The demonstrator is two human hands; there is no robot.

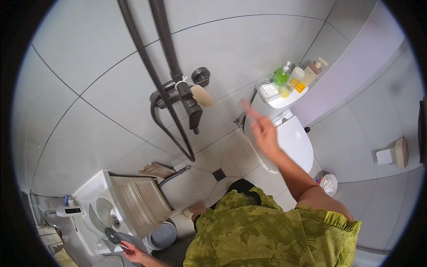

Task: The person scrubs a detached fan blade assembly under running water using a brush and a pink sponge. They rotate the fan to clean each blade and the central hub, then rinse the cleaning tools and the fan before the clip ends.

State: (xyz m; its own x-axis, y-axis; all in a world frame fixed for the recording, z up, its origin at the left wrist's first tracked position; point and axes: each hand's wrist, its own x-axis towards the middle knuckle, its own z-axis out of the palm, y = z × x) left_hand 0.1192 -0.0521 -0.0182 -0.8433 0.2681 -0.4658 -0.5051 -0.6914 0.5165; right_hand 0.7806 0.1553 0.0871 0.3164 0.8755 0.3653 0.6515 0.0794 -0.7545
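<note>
Looking down, you see your right hand [262, 129] raised in the air in front of the toilet [293, 140], blurred, with the fingers spread and one finger stretched up; it grips nothing and touches nothing. The toilet lid is closed and your hand is over its left edge. On top of the toilet tank [279, 99] stand a green bottle [281, 74], a brown pump bottle [312, 71] and some small yellow things close beside them.

Your left hand [131, 251] is low at the bottom edge, near the left corner, and its fingers are closed around a dark fan blade part [112, 236] that lies at the lower edge of a white washing machine [122, 204]. A pale fan blade [103, 212] stands just above this dark part, on the front of the machine. A grey bucket [162, 235] sits on the floor just right of the machine.

On the tiled wall, a dark shower mixer [178, 91] with its pipes hangs above, and a round pale sponge [202, 95] is tied to it. A small dark floor drain [219, 174] is between the machine and the toilet. You wear a green patterned shirt [267, 231].
</note>
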